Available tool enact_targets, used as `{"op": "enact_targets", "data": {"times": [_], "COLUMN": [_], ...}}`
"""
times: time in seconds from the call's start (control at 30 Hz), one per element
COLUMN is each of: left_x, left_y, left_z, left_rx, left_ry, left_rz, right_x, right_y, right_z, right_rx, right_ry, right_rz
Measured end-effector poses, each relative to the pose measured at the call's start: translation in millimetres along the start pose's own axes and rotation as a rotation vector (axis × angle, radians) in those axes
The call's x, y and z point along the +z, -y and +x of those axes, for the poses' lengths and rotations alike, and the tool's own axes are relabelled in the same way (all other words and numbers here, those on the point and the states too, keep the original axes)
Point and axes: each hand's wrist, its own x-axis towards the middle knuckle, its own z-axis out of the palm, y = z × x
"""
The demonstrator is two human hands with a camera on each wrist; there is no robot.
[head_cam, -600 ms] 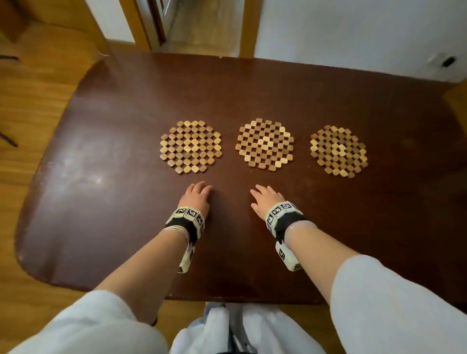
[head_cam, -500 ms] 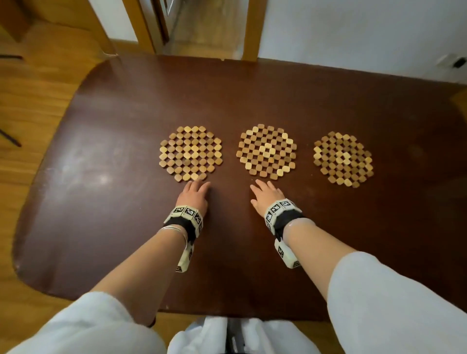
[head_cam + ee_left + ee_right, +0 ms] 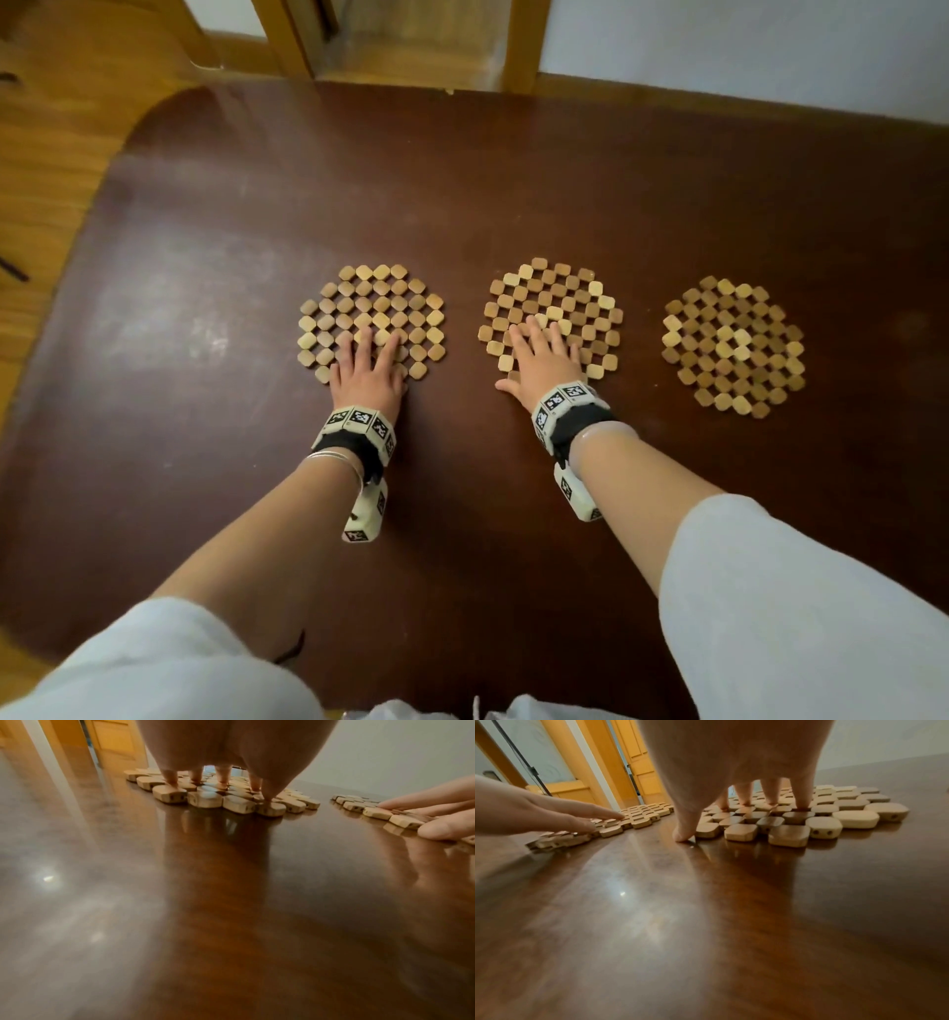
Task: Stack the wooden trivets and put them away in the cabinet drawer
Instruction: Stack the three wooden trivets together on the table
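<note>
Three round wooden-block trivets lie in a row on the dark brown table (image 3: 205, 462). My left hand (image 3: 367, 360) lies flat on the near part of the left trivet (image 3: 380, 298), fingers straight and fingertips (image 3: 223, 785) pressing its blocks. My right hand (image 3: 544, 354) lies flat on the near-left part of the middle trivet (image 3: 570, 298), with the thumb (image 3: 682, 837) on the table beside it. The right trivet (image 3: 734, 344) lies alone, untouched. From the left wrist view the middle trivet (image 3: 359, 807) shows at the right; from the right wrist view the left trivet (image 3: 639, 815) shows at the left.
The table's rounded left edge (image 3: 67, 288) borders a wooden floor (image 3: 46, 154). Behind the table stand a wooden door frame (image 3: 518, 46) and a white wall (image 3: 744, 51). No cabinet or drawer is in view.
Both hands slid forward from the bare table onto the trivets, the left onto the left one, the right onto the middle one. The head camera has moved closer.
</note>
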Motion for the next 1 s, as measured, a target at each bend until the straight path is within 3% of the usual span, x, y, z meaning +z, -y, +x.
{"op": "enact_targets", "data": {"times": [0.17, 0.5, 0.63, 0.87, 1.0], "left_x": [4, -2, -7, -10, -16], "left_y": [-1, 7, 25, 36, 49], "left_z": [-8, -24, -14, -14, -12], "left_rx": [0.019, 0.073, 0.008, 0.118, 0.058], "left_ry": [0.019, 0.021, 0.011, 0.09, 0.01], "left_rz": [-0.013, -0.035, -0.069, -0.08, -0.319], "right_x": [5, 5, -5, -2, 19], "right_y": [11, 21, 29, 96, 128], "right_z": [-6, -24, -36, -46, -36], "right_rx": [0.024, 0.037, 0.02, -0.186, -0.296], "right_ry": [-0.054, 0.01, -0.128, -0.183, -0.099], "right_rz": [-0.067, 0.001, 0.022, 0.077, 0.069]}}
